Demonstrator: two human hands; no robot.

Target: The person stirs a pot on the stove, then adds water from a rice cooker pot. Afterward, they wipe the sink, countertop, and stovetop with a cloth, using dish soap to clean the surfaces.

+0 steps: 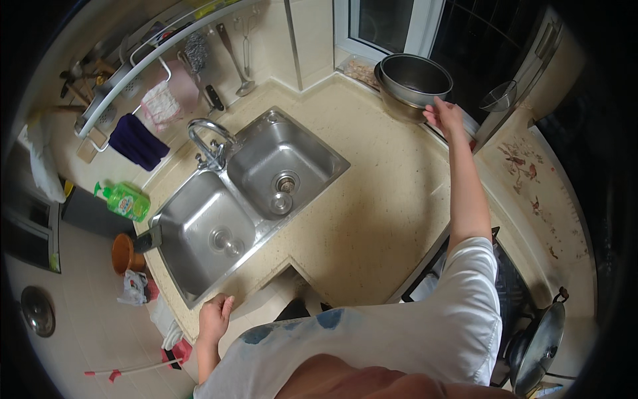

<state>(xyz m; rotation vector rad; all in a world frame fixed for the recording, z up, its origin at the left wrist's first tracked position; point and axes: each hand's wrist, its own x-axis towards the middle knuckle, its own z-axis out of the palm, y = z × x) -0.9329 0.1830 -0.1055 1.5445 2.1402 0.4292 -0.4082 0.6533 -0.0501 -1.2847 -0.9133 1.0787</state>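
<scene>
My right hand (445, 118) reaches out to the far right corner of the counter. Its thumb and fingers are apart beside a metal bowl (416, 75), which rests in a wider metal basin (398, 105); whether the fingertips touch either one is hard to tell. Down by the counter's front edge, my left hand (214, 315) is loosely curled, with nothing visible in it. Between the hands lies a double stainless steel sink (259, 222) with a chrome faucet (209, 144). A round metal strainer (281, 203) sits by the right basin's drain.
A green pump bottle (127, 200) stands left of the sink. Above hangs a rail (164, 52) with cloths and utensils. A glass-lidded wok (538, 344) and a stove (508, 269) are at lower right. An orange bucket (124, 254) is beyond the counter's left end.
</scene>
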